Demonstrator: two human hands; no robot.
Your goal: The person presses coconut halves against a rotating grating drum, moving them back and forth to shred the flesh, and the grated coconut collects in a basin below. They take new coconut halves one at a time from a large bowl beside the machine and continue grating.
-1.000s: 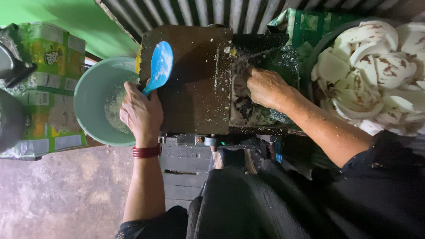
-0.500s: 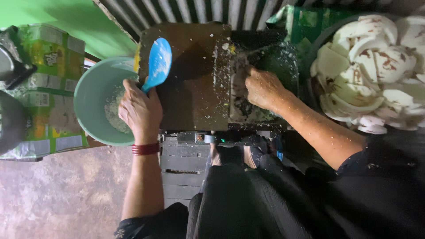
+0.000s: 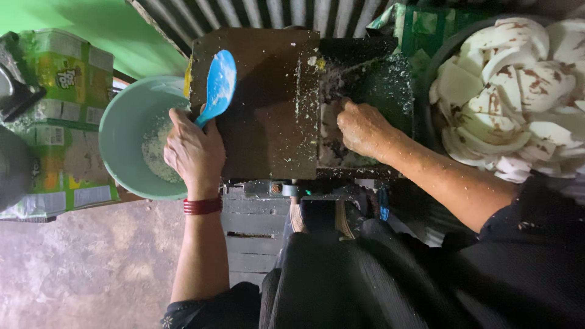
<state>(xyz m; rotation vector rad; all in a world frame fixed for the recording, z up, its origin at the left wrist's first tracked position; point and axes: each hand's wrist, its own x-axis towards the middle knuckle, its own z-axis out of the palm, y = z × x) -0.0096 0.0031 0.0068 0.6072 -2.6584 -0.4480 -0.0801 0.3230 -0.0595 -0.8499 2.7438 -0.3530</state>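
My left hand (image 3: 194, 151) grips the handle of a blue plastic scoop (image 3: 218, 85), whose flecked blade lies over the left edge of a dark metal grater machine (image 3: 268, 103). The hand rests at the rim of a teal bucket (image 3: 125, 119) holding white grated coconut (image 3: 157, 151). My right hand (image 3: 361, 128) presses down into the machine's feed opening (image 3: 378, 85), fingers curled on a piece of coconut that is mostly hidden beneath them. White shreds speckle the machine's top.
A large dark basin (image 3: 436, 67) of white coconut pieces (image 3: 518, 91) stands at the right. Green printed cartons (image 3: 61, 116) sit at the left beside a dark object (image 3: 15, 97). A green wall and corrugated metal are behind; concrete floor (image 3: 79, 262) lies below left.
The view has shifted slightly. My left hand with the scoop has moved a little toward the machine; my right hand has slid a bit left and deeper into the feed opening.
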